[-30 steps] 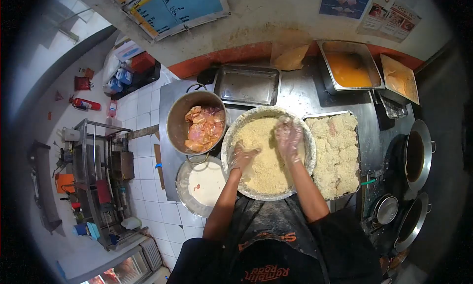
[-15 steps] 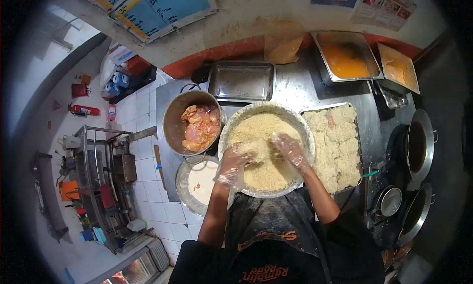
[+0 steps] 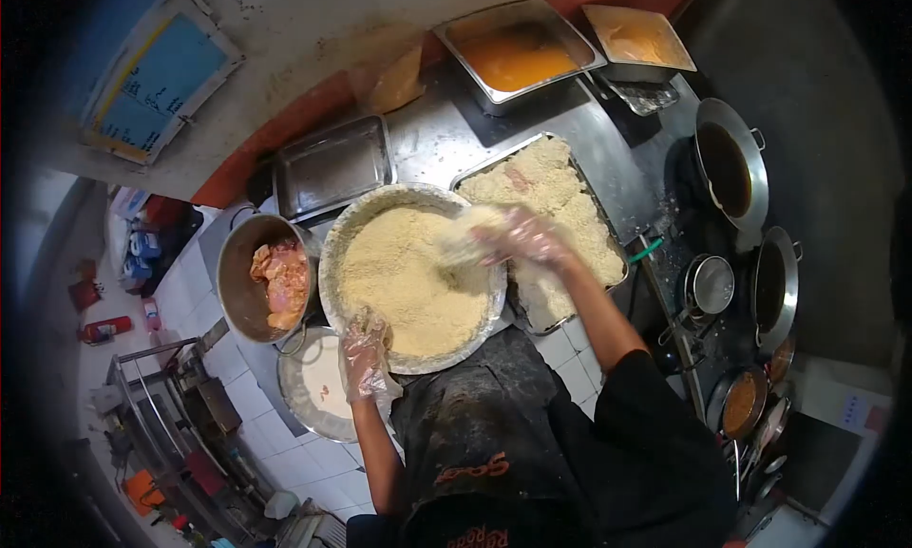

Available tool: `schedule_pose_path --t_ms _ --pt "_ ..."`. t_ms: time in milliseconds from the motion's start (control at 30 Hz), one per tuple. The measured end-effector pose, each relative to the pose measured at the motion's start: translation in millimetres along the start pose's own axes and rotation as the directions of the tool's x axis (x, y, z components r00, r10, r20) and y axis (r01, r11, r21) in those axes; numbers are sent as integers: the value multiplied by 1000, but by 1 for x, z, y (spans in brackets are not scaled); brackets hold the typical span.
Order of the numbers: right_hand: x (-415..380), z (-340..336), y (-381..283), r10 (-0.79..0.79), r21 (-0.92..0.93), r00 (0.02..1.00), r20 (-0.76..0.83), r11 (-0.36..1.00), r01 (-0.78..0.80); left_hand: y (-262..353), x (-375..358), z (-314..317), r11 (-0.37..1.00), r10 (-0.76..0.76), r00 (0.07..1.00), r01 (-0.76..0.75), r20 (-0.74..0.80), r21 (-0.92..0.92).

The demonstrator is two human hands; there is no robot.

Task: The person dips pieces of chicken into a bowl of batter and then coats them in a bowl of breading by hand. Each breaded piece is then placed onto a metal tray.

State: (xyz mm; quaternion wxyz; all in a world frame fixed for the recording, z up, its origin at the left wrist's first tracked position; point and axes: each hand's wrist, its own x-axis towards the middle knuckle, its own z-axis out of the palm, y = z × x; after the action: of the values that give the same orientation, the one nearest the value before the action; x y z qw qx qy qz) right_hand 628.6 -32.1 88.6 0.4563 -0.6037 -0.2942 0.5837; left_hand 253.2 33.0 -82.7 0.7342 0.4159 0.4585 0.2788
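Your right hand (image 3: 522, 236) grasps a coated piece (image 3: 467, 238), blurred, above the right side of the bowl (image 3: 329, 287), on the side facing the tray (image 3: 597, 200). Holding it there probably lets loose crumbs (image 3: 394, 258) drop back inside. Your left hand (image 3: 366, 356) rests at the bowl's near left edge, fingers bent; you may be steadying the rim, but I cannot tell whether they close on anything. The pot (image 3: 239, 304) of raw pieces (image 3: 285, 284) and the basin (image 3: 298, 410) of pale liquid (image 3: 330, 377) sit left of the bowl, the tray of coated pieces (image 3: 560, 198) right, likely keeping everything within your reach on the bench (image 3: 435, 121).

Half a second earlier, both your hands were working over the crumbs; now the right is out toward the tray and the left back by the rim. Your view has swung round, though the containers keep their order.
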Motion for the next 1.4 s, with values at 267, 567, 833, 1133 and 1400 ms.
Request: schedule_pose_path --t_ms 267,567,833,1133,1400 --pt "-94 -112 56 111 -77 899 -423 984 -158 9 -15 20 984 -14 999 22 48 -175" --pt "-119 -89 169 299 335 954 -11 900 -278 42 -31 62 960 122 992 -120 7 253" --pt "-116 -90 157 283 119 943 -174 957 -265 61 -47 79 891 -2 997 36 -75 452" --pt "-145 -57 101 -158 -656 727 -668 587 -474 56 -47 72 733 183 981 -175 57 658" --pt "-84 9 73 -199 -234 780 -594 970 69 35 -49 80 281 69 930 -366 362 887"
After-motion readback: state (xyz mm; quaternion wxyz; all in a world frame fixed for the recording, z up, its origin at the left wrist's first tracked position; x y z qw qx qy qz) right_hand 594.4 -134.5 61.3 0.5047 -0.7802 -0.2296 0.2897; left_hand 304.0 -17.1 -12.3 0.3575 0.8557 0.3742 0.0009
